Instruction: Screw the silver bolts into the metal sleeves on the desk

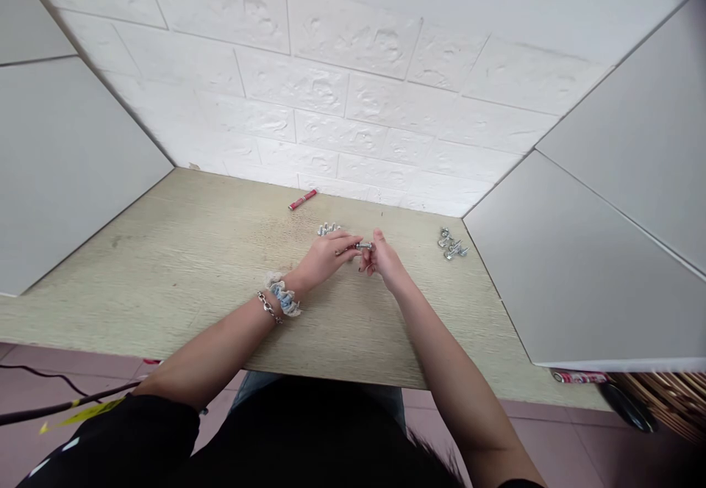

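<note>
Over the middle of the table, my left hand (325, 256) and my right hand (383, 259) meet at a small silver bolt (364, 245). The fingertips of my left hand pinch its left end. My right hand closes round the other end, with the thumb pointing up. Whether a nut sits on the bolt is too small to tell. Just behind my left hand, several silver bolts (329, 229) stand in a group, partly hidden by the fingers. To the right lies a loose pile of silver bolts or similar hardware (452, 244).
The pale wooden table (182, 253) ends at a white brick-patterned wall (320, 91), with grey panels on both sides. A red tube-shaped item (303, 200) lies near the wall. Beyond the right front edge are a wicker item (662, 400) and a dark object (629, 406).
</note>
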`<act>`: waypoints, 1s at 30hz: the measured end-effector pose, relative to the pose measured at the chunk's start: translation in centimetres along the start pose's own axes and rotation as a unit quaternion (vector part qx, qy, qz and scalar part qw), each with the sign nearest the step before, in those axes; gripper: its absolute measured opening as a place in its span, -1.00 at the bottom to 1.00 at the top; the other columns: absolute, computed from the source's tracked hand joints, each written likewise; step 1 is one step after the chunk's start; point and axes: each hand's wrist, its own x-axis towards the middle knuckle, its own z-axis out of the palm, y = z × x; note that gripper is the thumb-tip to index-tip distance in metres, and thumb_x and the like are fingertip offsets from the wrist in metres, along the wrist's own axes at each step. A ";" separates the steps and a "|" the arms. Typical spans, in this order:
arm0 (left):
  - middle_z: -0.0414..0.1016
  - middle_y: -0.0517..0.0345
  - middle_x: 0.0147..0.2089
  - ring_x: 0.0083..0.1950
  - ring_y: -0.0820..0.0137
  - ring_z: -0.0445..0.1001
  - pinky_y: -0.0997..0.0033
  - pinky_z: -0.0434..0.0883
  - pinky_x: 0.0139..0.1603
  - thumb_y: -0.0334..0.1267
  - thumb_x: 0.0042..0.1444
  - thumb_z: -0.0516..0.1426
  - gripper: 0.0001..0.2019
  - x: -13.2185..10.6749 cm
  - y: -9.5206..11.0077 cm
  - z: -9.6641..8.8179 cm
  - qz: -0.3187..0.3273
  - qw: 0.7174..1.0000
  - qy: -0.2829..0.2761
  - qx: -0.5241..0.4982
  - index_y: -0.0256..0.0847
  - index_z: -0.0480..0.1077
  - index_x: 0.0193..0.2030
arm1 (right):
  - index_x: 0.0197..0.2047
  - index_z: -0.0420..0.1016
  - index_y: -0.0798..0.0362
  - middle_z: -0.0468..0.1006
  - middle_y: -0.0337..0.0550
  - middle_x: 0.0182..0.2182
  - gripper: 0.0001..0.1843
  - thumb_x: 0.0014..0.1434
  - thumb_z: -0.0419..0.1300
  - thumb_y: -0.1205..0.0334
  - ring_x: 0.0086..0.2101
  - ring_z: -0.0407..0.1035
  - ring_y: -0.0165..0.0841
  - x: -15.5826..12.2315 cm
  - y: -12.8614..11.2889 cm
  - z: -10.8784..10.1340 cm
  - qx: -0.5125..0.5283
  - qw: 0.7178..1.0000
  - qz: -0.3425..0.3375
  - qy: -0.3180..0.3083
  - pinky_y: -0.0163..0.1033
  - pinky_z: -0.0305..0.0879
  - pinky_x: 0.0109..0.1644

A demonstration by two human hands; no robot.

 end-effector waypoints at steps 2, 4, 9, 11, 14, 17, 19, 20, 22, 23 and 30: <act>0.45 0.07 -0.26 -0.25 0.46 0.42 0.47 0.38 -0.24 -0.26 0.13 0.06 -0.78 -0.1 -0.1 0.0 0.028 0.999 -0.015 0.010 -0.25 0.39 -0.11 | -0.69 0.02 0.03 0.14 -0.26 -0.82 -0.40 0.08 -0.22 -0.29 -0.73 0.14 -0.46 0.0 0.2 0.0 -0.032 0.999 0.000 -0.012 -0.30 0.15 -0.57; 0.44 0.05 -0.24 -0.23 0.46 0.42 0.49 0.39 -0.22 -0.30 0.14 0.04 -0.77 -0.1 -0.2 -0.1 0.045 0.998 -0.029 0.019 -0.26 0.37 -0.09 | -0.71 -0.03 0.03 0.08 -0.30 -0.83 -0.42 0.07 -0.15 -0.27 -0.74 0.10 -0.48 0.0 0.2 0.1 -0.029 0.999 -0.012 -0.025 -0.30 0.15 -0.57; 0.45 0.04 -0.21 -0.21 0.44 0.43 0.46 0.39 -0.19 -0.28 0.14 0.04 -0.76 0.2 -0.6 -0.7 0.014 0.999 -0.031 0.019 -0.25 0.38 -0.08 | -0.56 0.14 0.06 0.23 -0.30 -0.68 -0.53 0.00 0.00 -0.22 -0.67 0.16 -0.51 0.0 0.3 0.4 0.021 0.998 -0.047 -0.020 -0.37 0.06 -0.62; 0.46 0.05 -0.23 -0.24 0.43 0.43 0.45 0.38 -0.20 -0.23 0.11 0.07 -0.76 0.5 -0.8 -1.1 -0.036 0.999 -0.005 0.003 -0.24 0.41 -0.11 | -0.48 0.18 0.06 0.31 -0.29 -0.59 -0.55 -0.04 0.05 -0.21 -0.63 0.19 -0.52 0.0 0.2 0.5 0.033 0.997 -0.073 -0.011 -0.38 0.10 -0.59; 0.49 0.07 -0.26 -0.28 0.41 0.44 0.41 0.39 -0.23 -0.18 0.03 0.14 -0.74 1.1 -1.0 -1.7 -0.153 0.986 0.042 -0.061 -0.24 0.44 -0.15 | -0.39 0.21 0.06 0.36 -0.29 -0.51 -0.59 -0.12 0.17 -0.10 -0.58 0.22 -0.53 0.1 0.0 0.2 0.015 0.993 -0.113 0.025 -0.38 0.16 -0.52; 0.50 0.06 -0.28 -0.30 0.38 0.43 0.38 0.40 -0.26 -0.18 -0.04 0.18 -0.69 1.6 -1.3 -2.1 -0.278 0.940 0.094 -0.175 -0.27 0.45 -0.15 | -0.38 0.29 0.08 0.36 -0.30 -0.55 -0.69 -0.13 0.21 0.05 -0.55 0.23 -0.51 0.2 -0.1 -0.3 -0.055 0.987 -0.140 0.061 -0.36 0.19 -0.46; 0.49 0.07 -0.31 -0.33 0.40 0.42 0.38 0.40 -0.27 -0.18 -0.07 0.20 -0.66 1.7 -1.5 -2.1 -0.335 0.899 0.130 -0.249 -0.30 0.45 -0.14 | -0.39 0.36 0.09 0.36 -0.28 -0.57 -0.76 -0.10 0.18 0.11 -0.55 0.24 -0.49 0.3 0.1 -0.5 -0.103 0.983 -0.141 0.063 -0.35 0.20 -0.45; 0.48 0.08 -0.34 -0.35 0.43 0.41 0.38 0.39 -0.28 -0.19 -0.09 0.21 -0.65 1.8 -1.6 -2.1 -0.352 0.881 0.147 -0.281 -0.31 0.44 -0.14 | -0.38 0.39 0.09 0.38 -0.27 -0.57 -0.77 -0.09 0.17 0.12 -0.55 0.25 -0.48 0.3 0.3 -0.5 -0.117 0.982 -0.137 0.060 -0.34 0.21 -0.44; 0.45 0.11 -0.39 -0.41 0.49 0.38 0.40 0.39 -0.30 -0.20 -0.11 0.21 -0.65 1.9 -1.8 -2.1 -0.364 0.850 0.176 -0.337 -0.33 0.45 -0.16 | -0.32 0.40 0.09 0.41 -0.26 -0.55 -0.76 -0.07 0.16 0.14 -0.57 0.27 -0.48 0.4 0.6 -0.4 -0.128 0.981 -0.132 0.056 -0.32 0.23 -0.44; 0.43 0.12 -0.41 -0.43 0.52 0.36 0.42 0.38 -0.31 -0.21 -0.11 0.22 -0.67 1.9 -1.9 -2.1 -0.365 0.837 0.189 -0.361 -0.33 0.45 -0.18 | -0.30 0.38 0.08 0.42 -0.27 -0.55 -0.75 -0.07 0.16 0.14 -0.58 0.28 -0.48 0.4 0.7 -0.3 -0.130 0.981 -0.132 0.059 -0.32 0.24 -0.44; 0.38 0.20 -0.45 -0.45 0.62 0.32 0.54 0.35 -0.32 -0.26 -0.13 0.22 -0.75 2.0 -2.1 -2.2 -0.394 0.769 0.216 -0.454 -0.33 0.44 -0.27 | -0.40 0.35 0.05 0.36 -0.32 -0.61 -0.83 -0.07 0.17 0.15 -0.57 0.24 -0.46 0.2 0.8 -0.4 -0.227 0.959 -0.165 0.050 -0.33 0.16 -0.44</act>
